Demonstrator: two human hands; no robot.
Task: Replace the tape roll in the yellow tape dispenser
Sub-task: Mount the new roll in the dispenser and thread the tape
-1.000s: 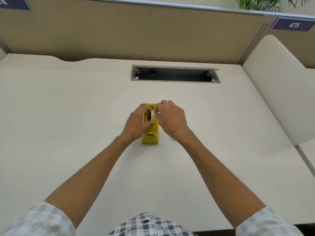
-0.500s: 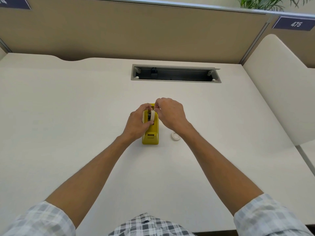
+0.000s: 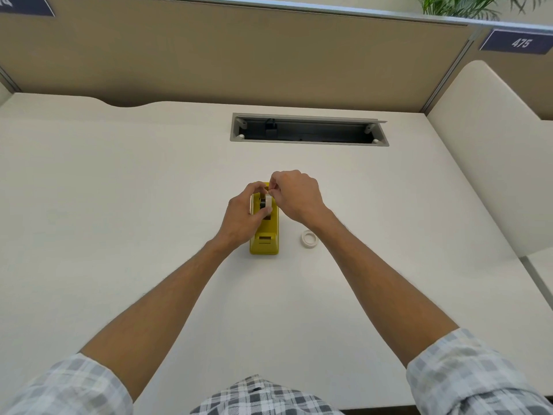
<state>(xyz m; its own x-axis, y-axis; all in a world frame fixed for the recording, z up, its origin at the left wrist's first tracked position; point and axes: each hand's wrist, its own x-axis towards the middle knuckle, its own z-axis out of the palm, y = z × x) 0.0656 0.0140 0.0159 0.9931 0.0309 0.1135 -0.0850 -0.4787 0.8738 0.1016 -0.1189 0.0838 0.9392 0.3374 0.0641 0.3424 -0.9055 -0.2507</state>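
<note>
The yellow tape dispenser point(image 3: 267, 237) stands on the white desk point(image 3: 119, 205) in the middle of the view. Just above its well, my left hand point(image 3: 243, 215) grips a white tape roll point(image 3: 268, 201) on a dark hub. My right hand point(image 3: 294, 196) is curled over the far side of the roll, with its fingertips pinching at the roll's upper edge. A second, flat tape ring point(image 3: 309, 238) lies on the desk to the right of the dispenser, beside my right wrist.
An open cable tray slot point(image 3: 309, 129) is cut into the desk behind the dispenser. A tan partition point(image 3: 239, 52) closes the back, and a white side panel point(image 3: 490, 151) rises at the right.
My right hand has shifted up and away from me along the roll. That move uncovered the flat tape ring on the desk. My left hand keeps its hold on the roll.
</note>
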